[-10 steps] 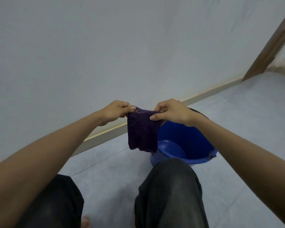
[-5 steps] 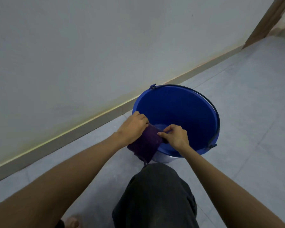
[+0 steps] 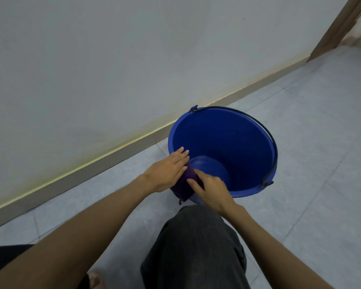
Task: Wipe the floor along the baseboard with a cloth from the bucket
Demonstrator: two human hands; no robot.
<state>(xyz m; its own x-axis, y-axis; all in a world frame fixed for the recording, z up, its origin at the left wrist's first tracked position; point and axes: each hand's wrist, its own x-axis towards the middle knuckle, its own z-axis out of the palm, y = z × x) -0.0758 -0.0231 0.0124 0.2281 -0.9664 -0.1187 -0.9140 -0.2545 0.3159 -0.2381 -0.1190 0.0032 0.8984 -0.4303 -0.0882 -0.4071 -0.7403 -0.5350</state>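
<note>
Head view: purple cloth pressed between two hands at bucket rim

Head camera, looking down past a dark-trousered knee point(image 3: 196, 245) onto pale floor tiles point(image 3: 313, 142). Blue bucket point(image 3: 238, 142) upright on the floor, just beside the baseboard point(image 3: 117, 153), dark handle point(image 3: 267, 138) lying along the far and right rim. Bucket bottom visible as a lighter blue disc; whether water inside, cannot tell.

Purple cloth point(image 3: 184, 187) folded into a thick pad at the near-left rim of the bucket, draped over the edge, lower end hanging outside against the wall of the bucket. Left hand point(image 3: 167, 170) flat on the cloth's outer side, fingers straight and extended toward the rim, grip not curled — pressing rather than clasping. Right hand point(image 3: 212, 189) on the cloth's inner side, index finger stretched along the fabric, remaining fingers bent, grip closed on the cloth between both hands.

White wall point(image 3: 133, 59) above the baseboard, yellowish staining along the joint. Brown door frame point(image 3: 338, 28) at the upper right corner. Bare toes point(image 3: 95, 279) at the bottom edge, left of the knee
</note>
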